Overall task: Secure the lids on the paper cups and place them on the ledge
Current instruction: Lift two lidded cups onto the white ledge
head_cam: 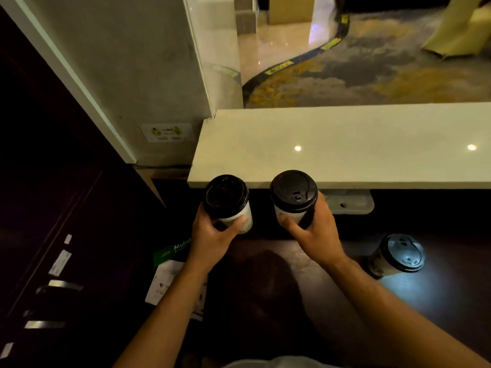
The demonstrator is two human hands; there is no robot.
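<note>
Each of my hands holds a white paper cup with a black lid on it. My left hand (212,232) grips the left cup (227,199) around its side. My right hand (316,229) grips the right cup (293,193), whose lid shows a sip tab. Both cups are upright and held just in front of the near edge of the pale stone ledge (345,144), their lids overlapping that edge in view. A third lidded cup (398,254) stands on the dark counter at the right, in a patch of bluish light.
A grey pillar (127,75) rises at the ledge's left end. Papers and a green-printed sheet (170,277) lie on the dark counter under my left forearm. A pale bracket (348,201) sits under the ledge. Patterned carpet lies beyond the ledge.
</note>
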